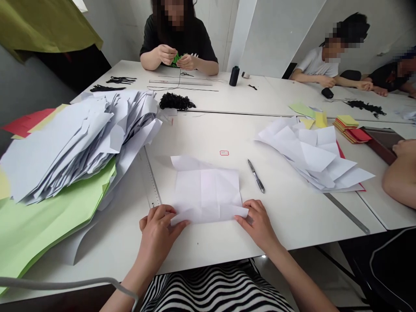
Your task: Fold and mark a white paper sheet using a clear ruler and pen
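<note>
A creased white sheet of paper (208, 186) lies on the table in front of me, its near edge folded up in a strip and its far edge lifting at the left. My left hand (160, 227) pinches the near left corner between thumb and fingers. At the near right corner my right hand (256, 223) grips the same sheet, thumb below and fingers above. A pen (256, 175) rests to the right of the sheet. Partly beside the paper on the left is a clear ruler (152, 177). A small red-bordered label (224, 153) lies beyond it.
A tall pile of white paper (74, 143) with green sheets (61, 216) fills the left side. Folded white sheets (312, 151), a metal ruler (347, 213) and coloured paper stacks (349, 128) are on the right. Across the table a person (178, 43) handles cord near black cord bundles (177, 102).
</note>
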`<state>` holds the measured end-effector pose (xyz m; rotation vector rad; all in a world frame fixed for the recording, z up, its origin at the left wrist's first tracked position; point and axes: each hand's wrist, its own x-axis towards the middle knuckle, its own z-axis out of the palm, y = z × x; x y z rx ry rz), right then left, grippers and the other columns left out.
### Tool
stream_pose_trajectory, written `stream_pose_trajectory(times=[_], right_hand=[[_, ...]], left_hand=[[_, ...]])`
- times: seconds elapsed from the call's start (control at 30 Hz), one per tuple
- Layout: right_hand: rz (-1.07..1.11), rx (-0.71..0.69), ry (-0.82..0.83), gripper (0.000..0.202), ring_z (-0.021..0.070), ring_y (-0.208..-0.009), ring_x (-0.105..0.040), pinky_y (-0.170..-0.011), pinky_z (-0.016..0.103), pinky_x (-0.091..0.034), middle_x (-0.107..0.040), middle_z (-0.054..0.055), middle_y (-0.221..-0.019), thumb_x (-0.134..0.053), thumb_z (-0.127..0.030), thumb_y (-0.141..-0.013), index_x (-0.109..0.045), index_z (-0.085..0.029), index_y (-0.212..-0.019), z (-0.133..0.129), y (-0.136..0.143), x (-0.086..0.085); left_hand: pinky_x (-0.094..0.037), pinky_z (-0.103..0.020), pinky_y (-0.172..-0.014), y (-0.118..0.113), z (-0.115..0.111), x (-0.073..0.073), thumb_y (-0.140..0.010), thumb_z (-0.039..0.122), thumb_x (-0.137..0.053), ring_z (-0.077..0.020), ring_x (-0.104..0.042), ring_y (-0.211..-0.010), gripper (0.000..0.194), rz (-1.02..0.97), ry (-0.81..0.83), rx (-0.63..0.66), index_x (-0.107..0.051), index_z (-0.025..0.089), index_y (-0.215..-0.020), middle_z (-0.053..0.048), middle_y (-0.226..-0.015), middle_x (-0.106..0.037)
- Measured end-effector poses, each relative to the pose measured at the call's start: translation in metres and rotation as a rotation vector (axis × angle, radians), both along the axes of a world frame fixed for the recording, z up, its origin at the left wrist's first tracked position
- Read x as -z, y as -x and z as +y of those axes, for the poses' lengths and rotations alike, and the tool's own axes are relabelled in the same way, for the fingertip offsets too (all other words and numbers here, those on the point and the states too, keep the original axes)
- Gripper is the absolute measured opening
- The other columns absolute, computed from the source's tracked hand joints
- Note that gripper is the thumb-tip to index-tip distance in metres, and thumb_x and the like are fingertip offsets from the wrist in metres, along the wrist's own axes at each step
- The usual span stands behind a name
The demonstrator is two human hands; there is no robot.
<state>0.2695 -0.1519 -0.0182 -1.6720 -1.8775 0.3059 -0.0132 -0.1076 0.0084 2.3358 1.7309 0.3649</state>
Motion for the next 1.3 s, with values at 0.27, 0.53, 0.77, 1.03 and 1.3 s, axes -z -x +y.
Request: stream_pose_trajectory(times=[0.27,0.53,0.77,1.03,1.3], right_hand=[[-0.064,0.065,-0.039,0.037,0.0253,-0.092,-0.049,-0.073,0.041,-0.045,-0.054,0.01,-0.1,-0.055,-0.035,-0.081,-0.046,-0.02,-0.113,0.003,0.002,0.004],[-0.435,-0.487,-0.132,0.054,0.0214,-0.118,-0.038,-0.091,0.039,-0.037,-0.045,0.001,-0.127,-0.048,-0.008,-0.085,-0.043,-0.044,-0.124,0.018,0.008,-0.018],[-0.558,-0.66,-0.132,0.05,0.0192,-0.104,-0.046,-0.083,0.036,-0.037,-0.054,0.004,-0.116,-0.046,-0.013,-0.087,-0.039,-0.04,-0.129,0.03,0.008,-0.028],[-0.691,-0.75,-0.146,0.04,0.0217,-0.103,-0.044,-0.083,0.039,-0.034,-0.055,0.007,-0.108,-0.042,-0.011,-0.086,-0.048,-0.03,-0.12,0.035,0.013,-0.042],[-0.67,-0.76,-0.133,0.042,0.0211,-0.096,-0.046,-0.081,0.037,-0.033,-0.055,0.006,-0.099,-0.047,-0.004,-0.079,-0.052,-0.028,-0.113,0.036,0.014,-0.042]], left_hand=[[-0.033,-0.044,-0.083,-0.008,-0.005,0.006,-0.083,0.039,-0.05,-0.03,-0.038,-0.111,0.038,-0.025,-0.147,-0.089,-0.048,0.019,-0.115,-0.013,-0.121,-0.046],[-0.026,-0.036,-0.091,-0.018,0.006,-0.012,-0.085,0.011,-0.039,-0.0222,-0.036,-0.119,0.056,0.221,-0.135,0.711,-0.032,0.04,-0.133,0.001,-0.134,-0.043],[-0.027,-0.037,-0.092,-0.024,0.013,-0.019,-0.084,0.011,-0.041,-0.0231,-0.036,-0.119,0.055,0.285,-0.084,0.769,-0.035,0.037,-0.132,-0.001,-0.129,-0.045],[-0.03,-0.036,-0.083,-0.016,0.013,-0.019,-0.08,0.006,-0.042,-0.0225,-0.042,-0.108,0.05,0.323,-0.064,0.74,-0.048,0.035,-0.121,-0.001,-0.12,-0.052],[-0.031,-0.035,-0.082,0.016,0.005,-0.026,-0.078,-0.001,-0.036,-0.0215,-0.045,-0.104,0.055,0.326,-0.062,0.624,-0.051,0.034,-0.118,-0.001,-0.118,-0.055]])
